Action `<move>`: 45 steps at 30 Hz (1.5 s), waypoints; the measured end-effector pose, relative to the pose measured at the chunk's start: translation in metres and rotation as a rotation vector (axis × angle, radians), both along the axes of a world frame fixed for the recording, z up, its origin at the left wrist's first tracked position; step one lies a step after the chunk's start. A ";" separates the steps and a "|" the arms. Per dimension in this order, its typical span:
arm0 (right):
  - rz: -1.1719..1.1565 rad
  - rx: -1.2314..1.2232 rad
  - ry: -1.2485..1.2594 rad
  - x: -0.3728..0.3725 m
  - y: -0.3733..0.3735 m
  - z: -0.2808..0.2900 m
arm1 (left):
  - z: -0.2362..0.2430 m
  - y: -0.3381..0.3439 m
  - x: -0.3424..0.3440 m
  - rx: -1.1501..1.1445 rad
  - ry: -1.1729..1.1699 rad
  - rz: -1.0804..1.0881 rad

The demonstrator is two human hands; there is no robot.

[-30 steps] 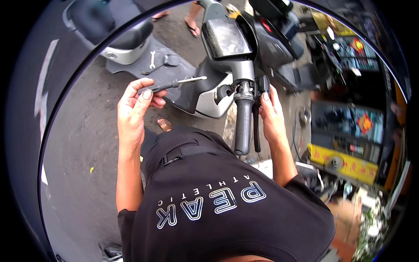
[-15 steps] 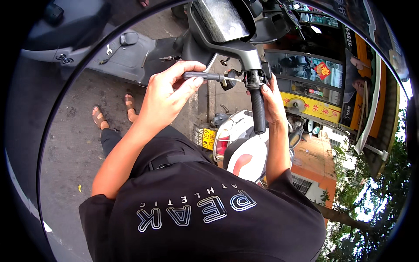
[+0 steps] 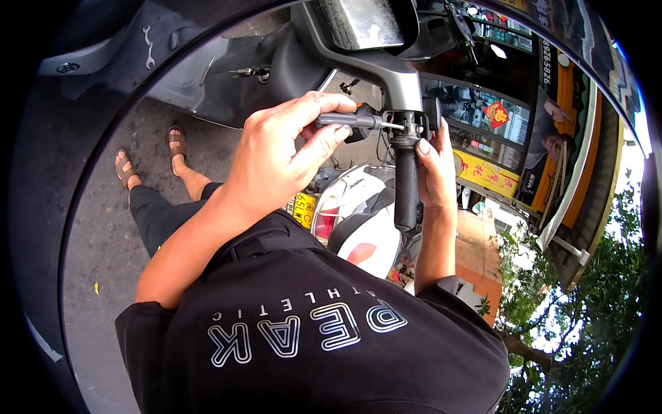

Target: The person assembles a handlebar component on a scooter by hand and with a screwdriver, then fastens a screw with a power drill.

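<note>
My left hand is closed round the dark handle of a screwdriver, gripping it between thumb and fingers. The screwdriver lies almost level, its metal shaft reaching right to the exposed clamp fitting on the scooter's handlebar. Whether its tip sits in a screw is too small to tell. On the fitting's right side, my right hand holds the handlebar at the inner end of the black rubber grip, thumb in front and the other fingers mostly hidden behind.
A mirror stands above the handlebar. Keys hang at the scooter's front panel, and a wrench lies at upper left. Behind the grip is a parked white scooter. My sandalled feet are on the pavement.
The view has shifted, showing more of the wrench and front panel. Both hands keep their holds, and the screwdriver still points at the clamp fitting, with its shaft now across the fitting's left edge.
</note>
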State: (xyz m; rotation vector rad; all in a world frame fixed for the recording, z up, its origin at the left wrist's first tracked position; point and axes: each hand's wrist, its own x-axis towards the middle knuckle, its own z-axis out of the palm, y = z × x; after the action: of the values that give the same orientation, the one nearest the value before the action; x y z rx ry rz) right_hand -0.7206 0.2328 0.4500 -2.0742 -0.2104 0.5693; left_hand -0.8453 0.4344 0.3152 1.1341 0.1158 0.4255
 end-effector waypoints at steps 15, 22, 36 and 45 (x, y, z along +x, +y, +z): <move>0.009 0.021 0.023 0.001 -0.001 -0.002 | 0.020 -0.009 0.010 0.089 -0.014 0.031; 0.011 0.044 0.030 0.001 -0.001 -0.003 | 0.024 -0.007 0.010 0.031 0.043 -0.012; 0.012 0.011 -0.003 0.000 0.002 -0.003 | 0.037 -0.007 0.011 0.214 -0.115 0.101; 0.023 0.034 0.022 0.001 -0.001 -0.002 | 0.044 -0.012 0.017 -0.014 0.206 -0.066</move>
State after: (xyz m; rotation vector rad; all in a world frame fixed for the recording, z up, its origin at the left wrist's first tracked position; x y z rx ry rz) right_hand -0.7200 0.2322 0.4482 -2.0343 -0.2300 0.5982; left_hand -0.8288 0.4227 0.3589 1.1630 0.2601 0.2488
